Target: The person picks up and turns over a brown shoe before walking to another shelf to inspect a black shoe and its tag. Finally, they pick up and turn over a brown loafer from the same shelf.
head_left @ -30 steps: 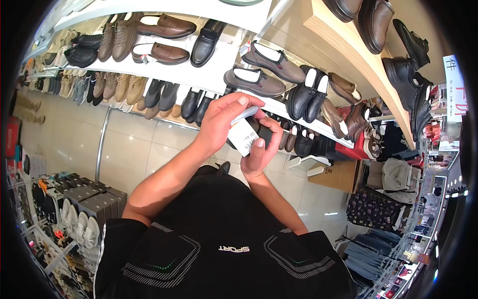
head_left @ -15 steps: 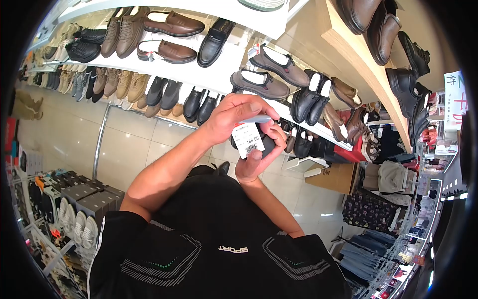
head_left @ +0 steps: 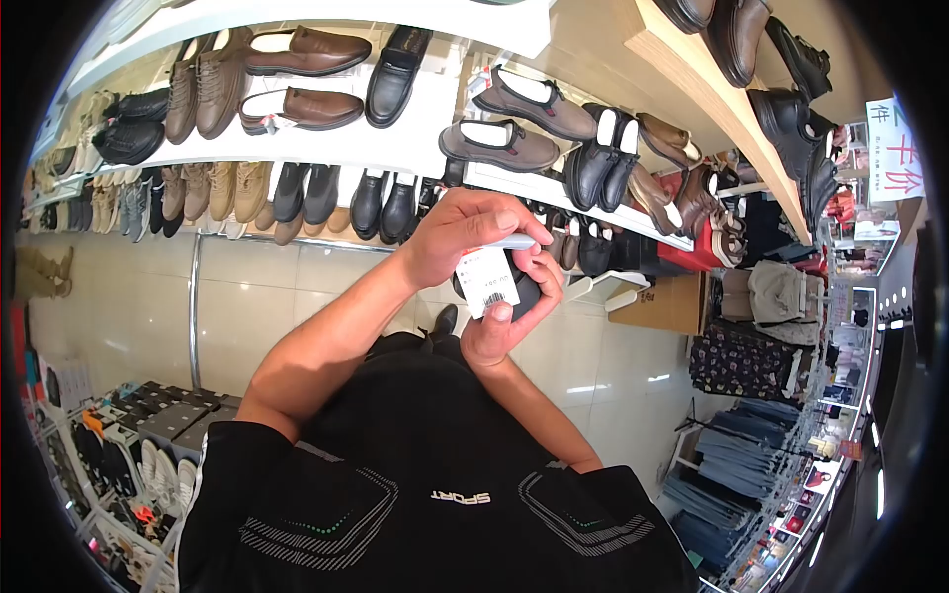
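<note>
In the head view, my left hand (head_left: 460,235) is closed, pinching a thin grey piece (head_left: 514,241) at the top edge of a white price tag (head_left: 485,281). The tag carries a barcode and blurred print. Close below and to the right, my right hand (head_left: 509,321) curls round a dark rounded thing (head_left: 528,290), its thumb at the tag's lower edge. Most of that dark thing is hidden by the tag and fingers, so its kind cannot be told. Both hands are almost touching, in front of my chest.
Ahead, a white shelf (head_left: 336,148) bears brown loafers (head_left: 308,51), black shoes and grey shoes (head_left: 501,145). A wooden shelf (head_left: 727,109) juts in at right. A cardboard box (head_left: 657,304) and hanging jeans (head_left: 741,445) are at right. A metal post (head_left: 194,311) and shoe boxes are at left.
My view has turned a little, so the shelves sit farther left in it. Both hands keep nearly the same place and grip. The tag has tilted slightly and its print is now blurred.
</note>
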Motion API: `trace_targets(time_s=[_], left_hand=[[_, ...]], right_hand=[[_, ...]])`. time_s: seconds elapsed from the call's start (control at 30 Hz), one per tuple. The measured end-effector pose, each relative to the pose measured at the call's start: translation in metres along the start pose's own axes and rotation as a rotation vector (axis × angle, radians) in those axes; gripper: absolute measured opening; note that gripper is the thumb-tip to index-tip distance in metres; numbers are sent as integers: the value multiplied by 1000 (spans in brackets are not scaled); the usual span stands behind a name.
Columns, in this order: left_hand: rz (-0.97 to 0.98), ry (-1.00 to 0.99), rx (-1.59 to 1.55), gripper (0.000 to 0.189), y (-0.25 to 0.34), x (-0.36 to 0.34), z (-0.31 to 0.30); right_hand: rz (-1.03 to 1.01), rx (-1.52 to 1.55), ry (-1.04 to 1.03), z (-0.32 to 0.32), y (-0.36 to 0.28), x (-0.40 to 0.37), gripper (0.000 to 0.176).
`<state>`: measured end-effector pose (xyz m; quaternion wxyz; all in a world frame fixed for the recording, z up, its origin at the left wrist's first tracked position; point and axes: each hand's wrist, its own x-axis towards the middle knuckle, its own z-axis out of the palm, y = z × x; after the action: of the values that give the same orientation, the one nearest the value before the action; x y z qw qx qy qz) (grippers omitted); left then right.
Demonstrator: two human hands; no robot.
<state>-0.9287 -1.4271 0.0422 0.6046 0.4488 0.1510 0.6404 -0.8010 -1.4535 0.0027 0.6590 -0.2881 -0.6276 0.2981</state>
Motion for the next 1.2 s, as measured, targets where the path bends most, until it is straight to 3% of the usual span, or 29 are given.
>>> trace_targets(time_s=[0.63, 1.2], left_hand=[[-42, 4, 61, 51, -22, 19, 37], [-73, 44, 176, 52, -88, 51, 101]], right_hand=[[-8, 30, 16, -44, 0, 16, 63], [36, 133, 49, -137, 24, 28, 61]])
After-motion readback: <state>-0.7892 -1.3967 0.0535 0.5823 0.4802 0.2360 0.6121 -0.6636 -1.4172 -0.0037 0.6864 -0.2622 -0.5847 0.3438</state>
